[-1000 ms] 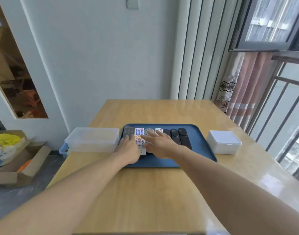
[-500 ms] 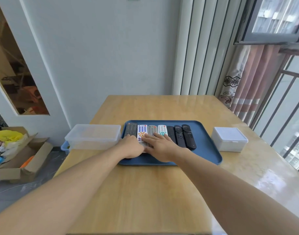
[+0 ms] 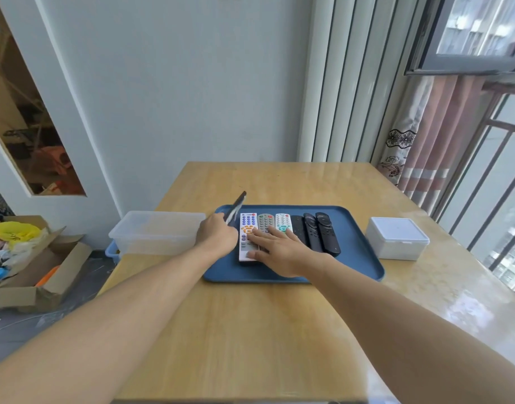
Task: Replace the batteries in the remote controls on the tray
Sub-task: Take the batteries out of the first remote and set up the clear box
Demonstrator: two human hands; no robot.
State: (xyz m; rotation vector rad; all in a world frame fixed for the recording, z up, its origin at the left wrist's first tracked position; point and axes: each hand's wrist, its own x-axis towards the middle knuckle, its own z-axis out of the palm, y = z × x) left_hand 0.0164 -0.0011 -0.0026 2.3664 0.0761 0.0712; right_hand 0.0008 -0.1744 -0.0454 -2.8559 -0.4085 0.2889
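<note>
A blue tray (image 3: 358,258) lies on the wooden table with several remotes side by side. My left hand (image 3: 216,236) is shut on a dark remote (image 3: 236,207), tilted up off the tray's left end with its far tip raised. My right hand (image 3: 282,247) rests flat, fingers spread, on a white remote with coloured buttons (image 3: 247,225) and a grey remote (image 3: 265,221). Beside them lie a white remote with teal buttons (image 3: 283,221) and three black remotes (image 3: 320,231).
A clear lidded plastic box (image 3: 157,231) stands left of the tray, a white lidded box (image 3: 396,237) right of it. The table's left edge drops to a floor with an open cardboard box (image 3: 31,258). Window bars and a curtain (image 3: 425,147) are on the right.
My left hand has lifted the dark remote from the tray's left end and tilted it upward. My right hand stays spread on the remotes.
</note>
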